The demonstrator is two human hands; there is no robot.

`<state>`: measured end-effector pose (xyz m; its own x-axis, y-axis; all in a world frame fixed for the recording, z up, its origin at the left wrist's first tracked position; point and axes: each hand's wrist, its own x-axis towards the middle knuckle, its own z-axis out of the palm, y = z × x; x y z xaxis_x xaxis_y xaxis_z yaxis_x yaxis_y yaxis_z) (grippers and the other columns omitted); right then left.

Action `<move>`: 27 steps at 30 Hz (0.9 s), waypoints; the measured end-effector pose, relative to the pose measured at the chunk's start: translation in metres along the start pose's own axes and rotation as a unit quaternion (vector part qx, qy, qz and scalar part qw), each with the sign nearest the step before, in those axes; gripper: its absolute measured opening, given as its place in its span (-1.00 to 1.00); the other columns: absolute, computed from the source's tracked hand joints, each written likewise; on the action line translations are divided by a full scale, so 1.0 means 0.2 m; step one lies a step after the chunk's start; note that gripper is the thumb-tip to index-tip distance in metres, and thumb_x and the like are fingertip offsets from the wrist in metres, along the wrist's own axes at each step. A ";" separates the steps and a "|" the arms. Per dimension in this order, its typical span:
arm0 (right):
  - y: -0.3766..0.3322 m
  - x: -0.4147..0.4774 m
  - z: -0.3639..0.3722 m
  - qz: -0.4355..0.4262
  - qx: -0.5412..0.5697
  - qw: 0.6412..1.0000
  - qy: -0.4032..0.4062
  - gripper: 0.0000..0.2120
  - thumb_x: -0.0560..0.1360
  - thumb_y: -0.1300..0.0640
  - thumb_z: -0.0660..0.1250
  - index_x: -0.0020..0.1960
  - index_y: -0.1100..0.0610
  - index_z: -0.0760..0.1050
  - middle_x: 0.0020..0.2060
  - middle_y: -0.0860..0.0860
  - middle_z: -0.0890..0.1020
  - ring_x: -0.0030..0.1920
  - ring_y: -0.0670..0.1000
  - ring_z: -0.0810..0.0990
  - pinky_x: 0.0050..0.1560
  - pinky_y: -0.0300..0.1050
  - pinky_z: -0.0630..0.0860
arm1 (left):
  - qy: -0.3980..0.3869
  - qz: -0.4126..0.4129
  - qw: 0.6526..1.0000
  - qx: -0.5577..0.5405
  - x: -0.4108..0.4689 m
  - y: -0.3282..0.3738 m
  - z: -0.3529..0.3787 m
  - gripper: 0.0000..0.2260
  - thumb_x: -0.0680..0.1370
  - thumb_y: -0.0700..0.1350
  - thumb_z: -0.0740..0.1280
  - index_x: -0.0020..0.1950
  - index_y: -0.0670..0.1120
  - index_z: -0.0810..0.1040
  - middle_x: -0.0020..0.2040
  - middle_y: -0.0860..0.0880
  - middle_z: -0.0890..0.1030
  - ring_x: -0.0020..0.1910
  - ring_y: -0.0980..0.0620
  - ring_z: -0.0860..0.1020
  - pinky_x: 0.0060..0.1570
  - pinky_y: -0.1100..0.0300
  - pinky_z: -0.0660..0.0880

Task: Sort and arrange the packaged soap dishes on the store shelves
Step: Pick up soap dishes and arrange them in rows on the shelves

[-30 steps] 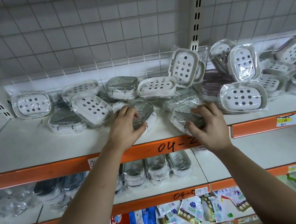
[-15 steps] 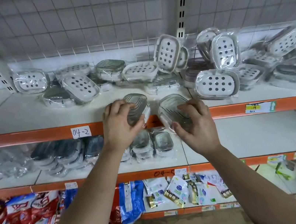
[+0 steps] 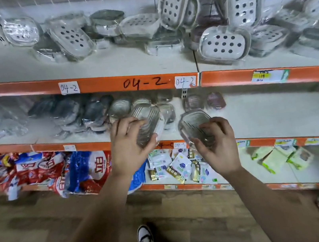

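Clear ribbed soap dish (image 3: pixel 147 120) sits gripped in your left hand (image 3: pixel 128 148), its twin (image 3: pixel 194 122) in your right hand (image 3: pixel 220 146). Both point lengthwise up-frame at the middle shelf (image 3: pixel 268 112), and the matching stack (image 3: pixel 120 109) there is nearer your left.

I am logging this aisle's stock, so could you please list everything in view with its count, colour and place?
Holed soap dishes: many, white, wrapped, top shelf.
Ribbed soap dishes: two, clear, one in each hand.
Dark soap dishes: several, grey, middle shelf, left.
Shelf edges: three, orange.
Bags: several, red and blue, bottom shelf, left.
Packets: several, white and green, bottom shelf, right.
Shoe: one, black and white, on the floor.
Left hand: grips one ribbed dish.
Right hand: grips the other.
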<state>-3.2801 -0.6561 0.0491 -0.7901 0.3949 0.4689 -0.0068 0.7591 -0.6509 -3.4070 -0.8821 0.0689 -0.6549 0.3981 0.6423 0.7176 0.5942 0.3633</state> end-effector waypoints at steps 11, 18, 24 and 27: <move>0.29 0.08 0.34 0.091 -0.024 0.993 -0.068 -0.50 0.37 -0.17 0.34 0.11 0.18 0.57 0.13 0.10 0.50 0.07 0.08 0.55 0.06 -0.29 0.37 | -0.054 -0.083 0.995 0.012 -0.18 -0.19 0.36 -0.58 0.46 0.16 0.36 0.13 -0.13 0.63 0.09 -0.12 0.58 0.12 -0.15 0.49 0.15 -0.04 0.45; 0.41 0.33 0.71 0.098 -0.039 0.994 -0.024 -0.65 0.42 -0.02 0.44 0.09 0.19 0.58 0.10 0.12 0.53 0.03 0.17 0.58 0.08 -0.11 0.49 | -0.059 -0.075 0.995 0.000 -0.28 -0.41 0.57 -0.64 0.42 0.09 0.42 0.02 -0.17 0.62 0.02 -0.11 0.61 0.03 -0.14 0.55 0.10 0.02 0.39; 0.45 0.56 1.01 0.098 -0.079 0.992 -0.003 -0.60 0.43 -0.12 0.38 0.09 0.17 0.59 0.13 0.17 0.54 0.11 0.25 0.54 0.05 0.03 0.55 | -0.083 -0.078 0.993 -0.034 -0.32 -0.53 0.70 -0.64 0.42 0.07 0.46 -0.01 -0.20 0.61 0.03 -0.13 0.59 0.02 -0.18 0.54 0.10 0.05 0.35; 0.47 0.62 1.10 0.100 -0.100 0.990 -0.022 -0.56 0.44 -0.15 0.35 0.12 0.16 0.59 0.14 0.17 0.52 0.08 0.27 0.56 0.03 0.05 0.56 | -0.089 -0.077 0.991 -0.059 -0.32 -0.56 0.74 -0.66 0.42 0.06 0.46 -0.02 -0.20 0.62 0.02 -0.11 0.59 0.01 -0.14 0.52 0.09 0.15 0.31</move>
<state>-3.5139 -0.6487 -0.0846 -0.7892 0.5281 0.3134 0.2706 0.7572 -0.5945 -3.4810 -0.8712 -0.1130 -0.7823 0.4325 0.4483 0.6223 0.5762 0.5299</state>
